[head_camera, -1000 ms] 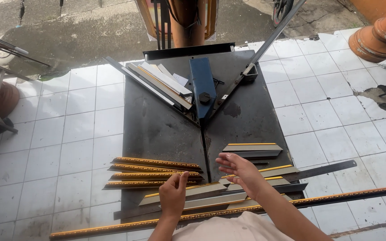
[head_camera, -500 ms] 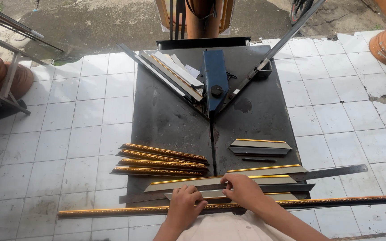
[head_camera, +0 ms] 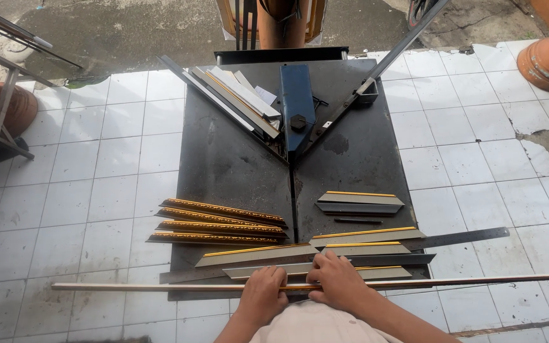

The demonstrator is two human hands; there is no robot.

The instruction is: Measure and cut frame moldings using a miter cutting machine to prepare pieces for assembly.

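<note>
White tiled floor (head_camera: 65, 190) all around, with a big dark metal plate (head_camera: 236, 165) sitting in the middle of it, and at the far end of the plate there's a blue cutter head (head_camera: 298, 101) set in the point of a V made by two metal fences. A few pale offcuts (head_camera: 239, 95) lean along the left fence. Closest to the camera a long thin strip (head_camera: 446, 280) runs across the whole plate edge and sticks out onto the tiles on both sides. Both hands are on it side by side: left hand (head_camera: 263, 293) curled down over it with fingers closed on it, right hand (head_camera: 338, 282) also wrapped over it, fingers bent across the top. Just past the hands are a few grey mitred pieces with gold edges (head_camera: 357, 237), a steel ruler (head_camera: 459, 238) poking out to the right, and to the left a stack of four ornate gold moulding pieces (head_camera: 220, 222). One smaller grey piece (head_camera: 358, 202) lies apart further up.
</note>
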